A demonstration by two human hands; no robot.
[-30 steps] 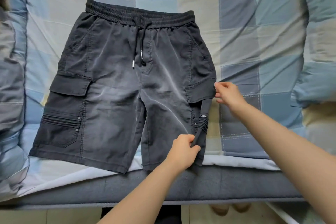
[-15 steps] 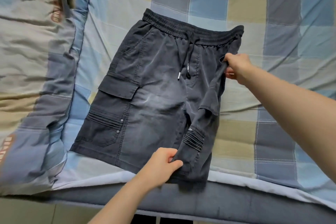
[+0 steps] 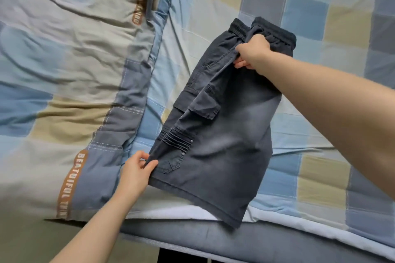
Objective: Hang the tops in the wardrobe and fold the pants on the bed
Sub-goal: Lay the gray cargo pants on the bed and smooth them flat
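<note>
Grey shorts (image 3: 226, 134) | halved lengthwise | waistband far-right, hems near | both hands pinching

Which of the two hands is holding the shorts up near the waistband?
The right hand. It grips the dark shorts just below the elastic waistband, while the left hand pinches the side seam down near the hem.

The only legible lettering stands on the duvet (image 3: 64, 70) bunched at the left of the bed: a brown strip (image 3: 70, 179) sewn along its grey-blue border carries pale capitals running lengthwise, reading "BEAUTIFUL" followed by a word that begins "T" and is cut off at the fold. A second brown strip (image 3: 140, 4) farther up the same border also bears capitals, but they are too creased and blurred to read.
</note>
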